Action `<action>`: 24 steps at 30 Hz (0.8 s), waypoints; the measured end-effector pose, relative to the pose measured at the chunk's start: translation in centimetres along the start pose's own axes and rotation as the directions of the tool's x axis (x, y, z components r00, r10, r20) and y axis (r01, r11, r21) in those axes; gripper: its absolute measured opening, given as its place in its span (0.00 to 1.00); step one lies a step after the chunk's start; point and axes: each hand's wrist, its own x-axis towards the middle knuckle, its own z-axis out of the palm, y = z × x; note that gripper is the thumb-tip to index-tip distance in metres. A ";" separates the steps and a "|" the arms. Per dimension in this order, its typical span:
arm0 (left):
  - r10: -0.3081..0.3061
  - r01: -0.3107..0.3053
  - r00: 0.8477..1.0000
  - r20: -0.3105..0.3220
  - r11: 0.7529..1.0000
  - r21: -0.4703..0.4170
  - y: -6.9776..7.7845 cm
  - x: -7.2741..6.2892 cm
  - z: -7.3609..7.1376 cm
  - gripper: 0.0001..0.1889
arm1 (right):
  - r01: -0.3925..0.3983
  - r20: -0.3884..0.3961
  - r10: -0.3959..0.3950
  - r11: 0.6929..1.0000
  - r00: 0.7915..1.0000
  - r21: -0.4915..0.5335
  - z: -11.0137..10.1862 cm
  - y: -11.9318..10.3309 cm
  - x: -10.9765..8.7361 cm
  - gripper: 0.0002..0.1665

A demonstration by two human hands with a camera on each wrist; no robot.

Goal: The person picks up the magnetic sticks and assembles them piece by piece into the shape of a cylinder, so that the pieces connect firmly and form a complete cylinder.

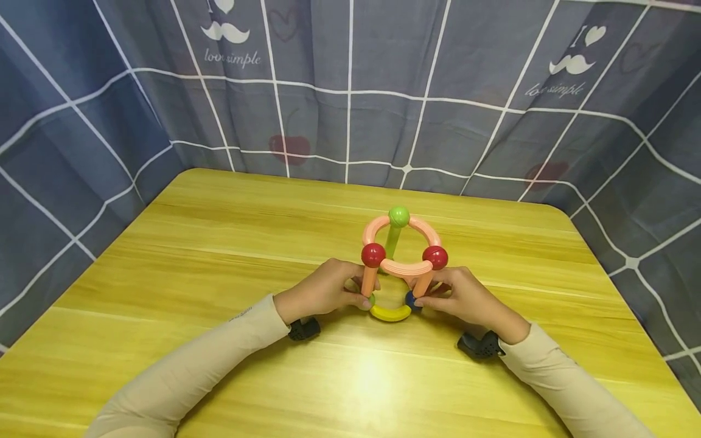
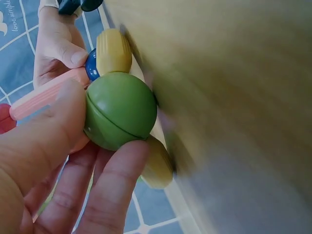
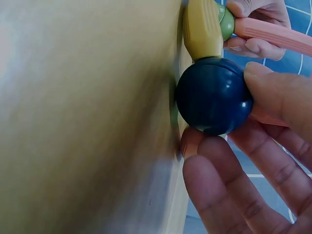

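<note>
A frame of magnetic rods and balls stands on the table between the hands. Its upper ring has curved pink rods (image 1: 407,268) joined by a red ball (image 1: 373,255) at left, another red ball (image 1: 435,257) at right and a light green ball (image 1: 399,216) at the back. Straight uprights, two orange and one green (image 1: 393,241), run down from these. My left hand (image 1: 328,286) grips the lower green ball (image 2: 122,111) between thumb and fingers. With thumb and fingertips, my right hand (image 1: 465,298) holds the dark blue ball (image 3: 214,97). A curved yellow rod (image 1: 390,312) links those two lower balls.
The wooden table (image 1: 181,261) reaches to a grey-blue checked curtain (image 1: 383,121) behind it and at both sides. Black wrist devices sit under the left (image 1: 304,329) and right (image 1: 481,345) cuffs, close over the tabletop.
</note>
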 end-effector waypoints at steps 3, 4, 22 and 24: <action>0.012 -0.012 1.000 -0.010 1.000 0.015 0.0 0.0 0.1 0.13 | 0.009 -0.014 -0.009 1.000 1.000 -0.016 0.1 0.0 -0.1 0.07; 0.018 -0.017 1.000 -0.015 1.000 0.023 0.0 0.0 0.1 0.12 | 0.010 -0.020 -0.010 1.000 1.000 -0.018 0.1 0.0 -0.1 0.07; -0.141 0.143 0.990 0.020 0.981 -0.131 -1.5 -0.3 1.2 0.12 | -0.140 -0.036 0.149 0.974 0.988 0.176 1.8 1.8 -1.2 0.05; -0.135 0.136 0.991 0.019 0.982 -0.131 -1.7 -0.7 1.6 0.12 | -0.135 -0.046 0.147 0.968 0.988 0.211 2.4 2.2 -1.6 0.06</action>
